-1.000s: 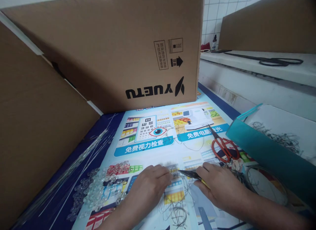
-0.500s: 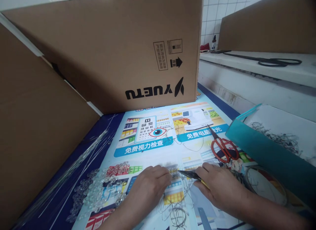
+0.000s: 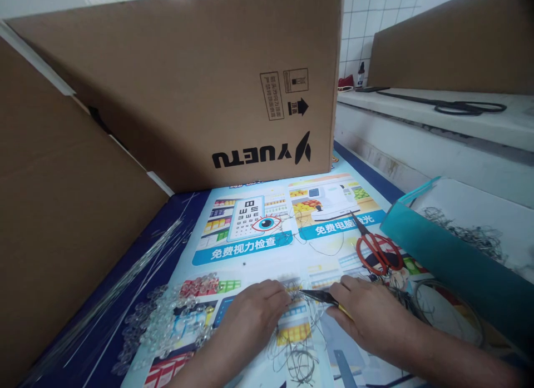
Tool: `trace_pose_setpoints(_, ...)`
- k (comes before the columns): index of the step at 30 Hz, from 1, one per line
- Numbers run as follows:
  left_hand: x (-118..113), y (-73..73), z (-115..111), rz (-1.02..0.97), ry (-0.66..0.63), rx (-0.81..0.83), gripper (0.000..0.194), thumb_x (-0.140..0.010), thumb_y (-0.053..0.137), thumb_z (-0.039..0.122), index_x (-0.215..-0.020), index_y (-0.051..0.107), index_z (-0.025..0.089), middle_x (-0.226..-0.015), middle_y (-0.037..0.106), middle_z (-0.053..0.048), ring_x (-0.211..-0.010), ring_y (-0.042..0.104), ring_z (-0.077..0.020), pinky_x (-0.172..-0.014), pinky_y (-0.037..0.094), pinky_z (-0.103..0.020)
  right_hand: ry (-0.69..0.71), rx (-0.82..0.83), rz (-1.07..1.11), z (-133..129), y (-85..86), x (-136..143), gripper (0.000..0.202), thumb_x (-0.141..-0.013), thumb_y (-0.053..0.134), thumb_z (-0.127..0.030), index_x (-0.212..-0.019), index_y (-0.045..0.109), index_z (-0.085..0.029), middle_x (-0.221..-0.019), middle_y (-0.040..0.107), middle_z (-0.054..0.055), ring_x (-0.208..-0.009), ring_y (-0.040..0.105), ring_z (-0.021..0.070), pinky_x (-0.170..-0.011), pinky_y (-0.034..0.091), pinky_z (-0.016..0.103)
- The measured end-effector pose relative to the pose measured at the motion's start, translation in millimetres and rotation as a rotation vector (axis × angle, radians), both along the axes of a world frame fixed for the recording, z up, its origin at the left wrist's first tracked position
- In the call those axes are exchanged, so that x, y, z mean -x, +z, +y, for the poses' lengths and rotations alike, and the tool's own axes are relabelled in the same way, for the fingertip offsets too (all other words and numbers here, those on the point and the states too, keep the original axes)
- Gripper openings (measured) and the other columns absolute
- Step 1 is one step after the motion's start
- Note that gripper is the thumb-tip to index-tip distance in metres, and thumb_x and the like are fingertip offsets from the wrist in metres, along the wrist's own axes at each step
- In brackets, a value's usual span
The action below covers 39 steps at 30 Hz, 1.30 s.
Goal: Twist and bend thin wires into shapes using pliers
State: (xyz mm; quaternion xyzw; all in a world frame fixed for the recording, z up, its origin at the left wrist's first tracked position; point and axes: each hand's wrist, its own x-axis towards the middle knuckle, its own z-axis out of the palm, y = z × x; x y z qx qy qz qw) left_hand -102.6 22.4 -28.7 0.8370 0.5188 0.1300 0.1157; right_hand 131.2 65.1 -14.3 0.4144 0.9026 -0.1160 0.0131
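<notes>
My right hand (image 3: 369,313) is closed round yellow-handled needle-nose pliers (image 3: 319,296), whose dark tips point left toward my left hand. My left hand (image 3: 258,316) is curled with its fingertips pressed together by the plier tips; what it pinches is hidden by the fingers. Thin wire pieces (image 3: 301,364) lie tangled on the printed sheet between and in front of my hands. A heap of clear beads (image 3: 164,318) is spread left of my left hand. Red-handled scissors (image 3: 379,253) lie beyond my right hand.
A teal box (image 3: 450,249) with wire bits inside stands at the right. A wire coil (image 3: 450,316) lies beside it. Straight wire lengths (image 3: 129,277) run along the left. Large cardboard boxes (image 3: 187,93) close off the back and left. Black scissors (image 3: 467,107) rest on a ledge.
The plier tips have shifted very slightly left. A tiny dark speck on the sheet has moved a little nearer and to the right. My hands stay almost in place.
</notes>
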Motion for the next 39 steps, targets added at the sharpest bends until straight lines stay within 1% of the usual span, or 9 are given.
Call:
trace_pose_setpoints(11,-2,3.4,-2,0.003,0.034,0.073,0.018,-0.089,0.043,0.017,-0.09,0.061,0.02,-0.086,0.06,-0.004,-0.08,0.056,-0.0183,-0.072,0.048,-0.031,0.01,-0.042,-0.041,-2,9.7,7,0.017,-0.087,0.045,-0.035,-0.088,0.056,-0.022,-0.083,0.06,0.005,-0.072,0.058,0.0221,-0.053,0.029,0.027)
trace_pose_setpoints(16,-1,6.3,0,0.021,0.022,0.028,0.016,-0.088,0.046,0.018,-0.086,0.062,0.02,-0.084,0.06,-0.004,-0.081,0.055,-0.0196,-0.074,0.046,-0.034,0.012,-0.088,-0.042,1,14.0,7,0.016,-0.087,0.045,-0.034,-0.088,0.055,-0.022,-0.082,0.06,0.005,-0.071,0.058,0.0214,-0.053,0.028,0.027)
trace_pose_setpoints(20,0,7.6,1,0.029,0.012,0.019,0.017,-0.087,0.047,0.015,-0.085,0.063,0.02,-0.083,0.059,-0.003,-0.08,0.054,-0.0197,-0.073,0.044,-0.035,0.02,-0.146,-0.03,8,17.9,3,0.017,-0.088,0.043,-0.035,-0.086,0.053,-0.022,-0.081,0.058,0.004,-0.07,0.057,0.0208,-0.053,0.028,0.027)
trace_pose_setpoints(22,1,7.3,2,0.035,0.008,0.021,0.018,-0.086,0.047,0.013,-0.085,0.063,0.021,-0.081,0.059,-0.003,-0.079,0.054,-0.0195,-0.072,0.044,-0.034,0.057,-0.165,-0.028,13,18.6,0,0.016,-0.089,0.043,-0.034,-0.086,0.053,-0.022,-0.082,0.057,0.004,-0.072,0.056,0.0207,-0.054,0.029,0.027)
trace_pose_setpoints(24,2,7.1,2,0.034,0.004,0.02,0.019,-0.086,0.046,0.012,-0.085,0.063,0.021,-0.081,0.059,-0.003,-0.079,0.054,-0.0194,-0.072,0.043,-0.034,0.123,-0.2,-0.039,18,18.4,-2,0.016,-0.089,0.044,-0.035,-0.086,0.053,-0.022,-0.083,0.057,0.004,-0.074,0.055,0.0209,-0.057,0.03,0.028)
trace_pose_setpoints(30,3,11.2,3,0.039,0.003,0.044,0.02,-0.082,0.048,0.008,-0.085,0.063,0.022,-0.083,0.06,-0.002,-0.08,0.055,-0.0192,-0.071,0.043,-0.032,0.391,-0.379,-0.103,31,20.8,-3,0.018,-0.091,0.042,-0.035,-0.086,0.051,-0.021,-0.079,0.054,0.005,-0.074,0.049,0.0213,-0.06,0.029,0.03)
trace_pose_setpoints(36,6,13.7,5,0.015,-0.034,0.066,0.02,-0.085,0.045,0.011,-0.086,0.063,0.021,-0.082,0.06,-0.002,-0.079,0.056,-0.0178,-0.07,0.043,-0.028,0.498,-0.449,-0.129,39,23.9,1,0.016,-0.092,0.041,-0.028,-0.084,0.051,-0.019,-0.074,0.052,0.005,-0.073,0.047,0.0202,-0.06,0.029,0.03)
trace_pose_setpoints(39,6,14.2,4,0.026,-0.031,0.069,0.019,-0.085,0.045,0.012,-0.085,0.062,0.021,-0.082,0.059,-0.002,-0.077,0.056,-0.0176,-0.068,0.043,-0.027,0.519,-0.459,-0.129,41,23.3,5,0.016,-0.091,0.043,-0.03,-0.084,0.051,-0.019,-0.075,0.052,0.005,-0.074,0.047,0.0204,-0.06,0.029,0.03)
